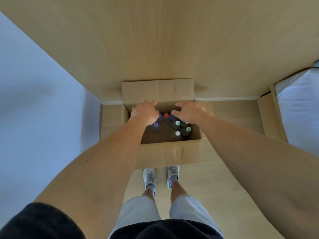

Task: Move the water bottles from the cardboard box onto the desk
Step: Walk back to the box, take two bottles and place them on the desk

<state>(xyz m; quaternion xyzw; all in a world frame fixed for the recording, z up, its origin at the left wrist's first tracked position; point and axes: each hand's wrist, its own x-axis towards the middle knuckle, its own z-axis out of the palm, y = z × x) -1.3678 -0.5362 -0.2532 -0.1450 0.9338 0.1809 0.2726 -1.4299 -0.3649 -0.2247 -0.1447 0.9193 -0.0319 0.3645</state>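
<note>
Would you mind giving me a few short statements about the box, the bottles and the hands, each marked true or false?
1. The cardboard box stands open on the floor. True.
2. A bottle already stands on the desk. False: every bottle in view is inside the box.
3. One bottle has a red cap. True.
4. The left hand holds a bottle above the desk. False: it reaches into the box.
5. The right hand is over the box opening. True.

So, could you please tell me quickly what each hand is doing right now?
Left hand: over the cardboard box, fingers curled, holding nothing visible; grip cannot be told.
Right hand: fingers loosely curled above the bottles, holding nothing, open.
</note>
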